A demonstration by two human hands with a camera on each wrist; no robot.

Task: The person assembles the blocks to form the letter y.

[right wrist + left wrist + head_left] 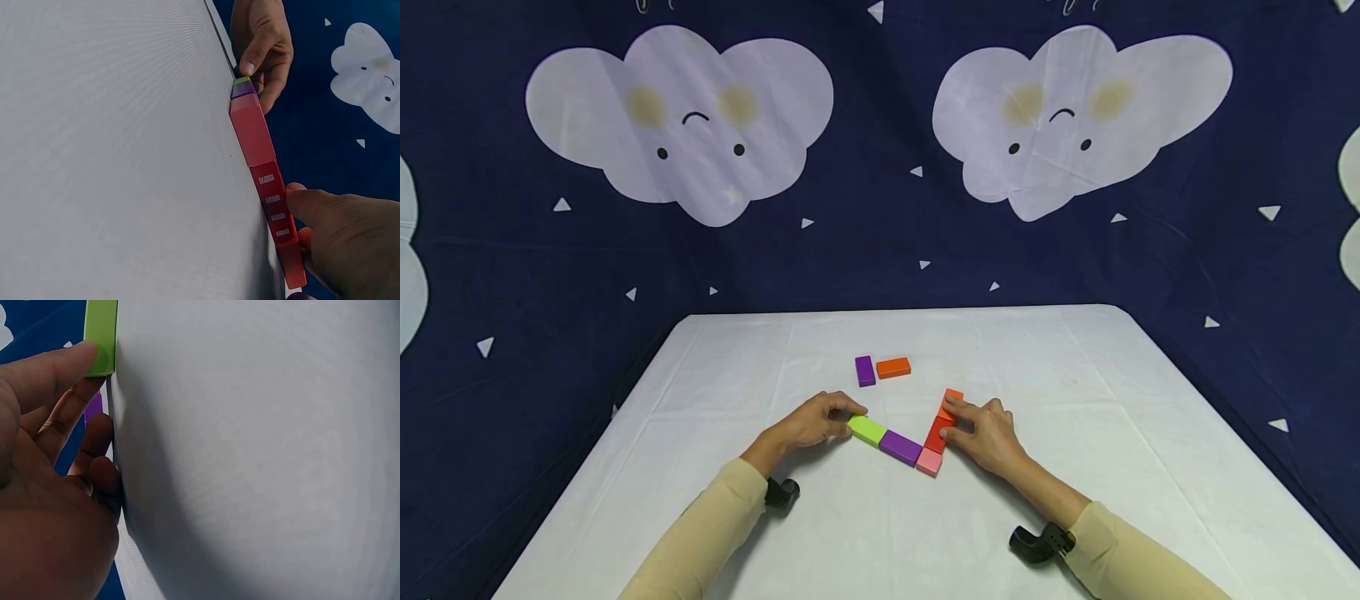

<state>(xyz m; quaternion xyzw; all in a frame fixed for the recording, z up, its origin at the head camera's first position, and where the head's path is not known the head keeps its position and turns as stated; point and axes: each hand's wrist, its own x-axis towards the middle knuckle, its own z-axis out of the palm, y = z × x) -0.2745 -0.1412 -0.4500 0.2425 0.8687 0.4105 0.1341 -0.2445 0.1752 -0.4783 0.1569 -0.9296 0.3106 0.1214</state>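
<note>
In the head view, my left hand [812, 421] pinches the outer end of a lime green block [868, 431] between thumb and index finger. A purple block [900, 448] continues its line toward a pink block [928, 462] at the corner. From there a red block [937, 435] and an orange block [952, 392] run away from me, making a bent row. My right hand [994, 439] lays its index finger over the orange block, with the thumb against the red one. Several pale marks show along the red block's side [275, 206] in the right wrist view.
Farther back on the white-covered table [1037, 358] lie a second purple block [865, 372] and a second orange block [893, 367]. A dark blue cloth [880, 250] with cloud prints hangs behind the table. Black wrist cameras [1037, 546] sit at both sleeves.
</note>
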